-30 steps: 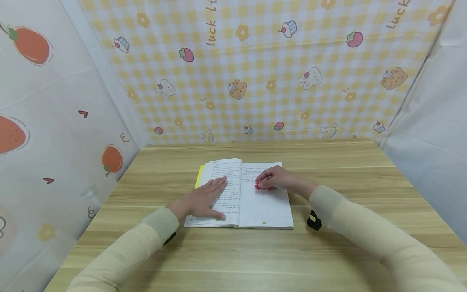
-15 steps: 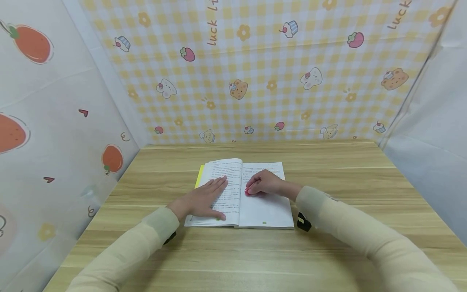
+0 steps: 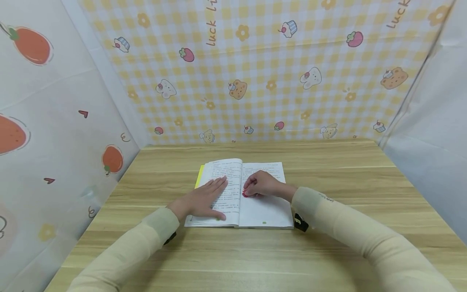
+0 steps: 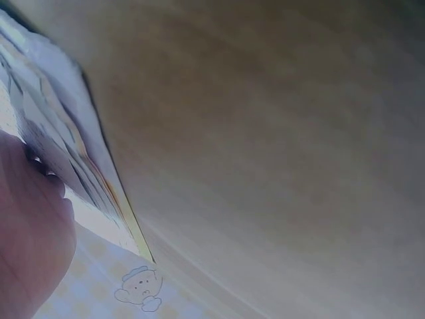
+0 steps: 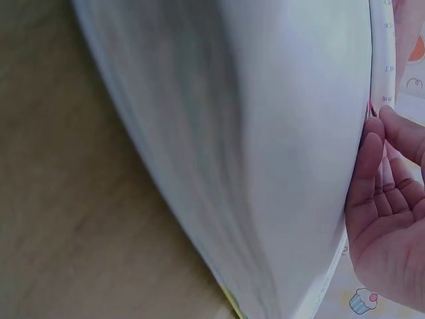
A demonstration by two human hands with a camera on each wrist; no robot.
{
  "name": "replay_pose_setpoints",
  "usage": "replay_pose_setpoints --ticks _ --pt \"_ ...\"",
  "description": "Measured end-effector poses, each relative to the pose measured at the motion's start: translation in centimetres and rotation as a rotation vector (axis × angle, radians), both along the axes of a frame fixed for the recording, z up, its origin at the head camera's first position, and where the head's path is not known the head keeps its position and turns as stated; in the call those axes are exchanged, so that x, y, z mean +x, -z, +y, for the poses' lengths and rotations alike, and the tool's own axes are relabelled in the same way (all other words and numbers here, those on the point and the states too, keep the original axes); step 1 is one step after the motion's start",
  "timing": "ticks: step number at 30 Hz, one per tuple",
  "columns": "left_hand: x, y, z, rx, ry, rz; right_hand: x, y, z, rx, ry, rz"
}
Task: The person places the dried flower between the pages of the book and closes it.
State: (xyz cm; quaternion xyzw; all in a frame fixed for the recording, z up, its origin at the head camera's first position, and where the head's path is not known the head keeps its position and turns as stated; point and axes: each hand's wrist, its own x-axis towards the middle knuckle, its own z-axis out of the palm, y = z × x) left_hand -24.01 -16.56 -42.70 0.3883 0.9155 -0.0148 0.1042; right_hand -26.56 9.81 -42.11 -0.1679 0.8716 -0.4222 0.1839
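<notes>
An open book (image 3: pixel 263 211) lies on the wooden table, printed text on its left page and on the upper part of its right page. My left hand (image 3: pixel 202 199) rests flat on the left page, fingers spread. With thumb and fingertips my right hand (image 3: pixel 265 183) pinches a small red thing with a jagged edge (image 3: pixel 245 194), low over the right page beside the spine. Most of this red piece is hidden by the fingers; in the right wrist view only a red sliver (image 5: pixel 371 106) shows at the fingertips.
A yellow cover edge (image 3: pixel 199 175) sticks out at the book's left side. The wooden table (image 3: pixel 233 259) reaches back to a checked cloth wall (image 3: pixel 255 105), with a patterned sheet (image 3: pixel 73 162) at left and a plain white one (image 3: pixel 427 142) at right.
My right hand has moved left across the right page to the spine, carrying the red thing, mostly in the first half second. The left hand and the book stay put.
</notes>
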Motion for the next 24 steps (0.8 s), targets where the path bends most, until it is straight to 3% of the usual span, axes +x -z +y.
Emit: replay_pose_setpoints --ticks 17,24 --pt "-0.1 0.0 0.1 -0.017 0.0 0.001 -0.5 -2.0 2.6 -0.022 -0.071 0.055" --pt "0.0 -0.2 -0.1 0.001 0.008 -0.005 -0.6 -2.4 5.8 0.064 -0.117 0.31"
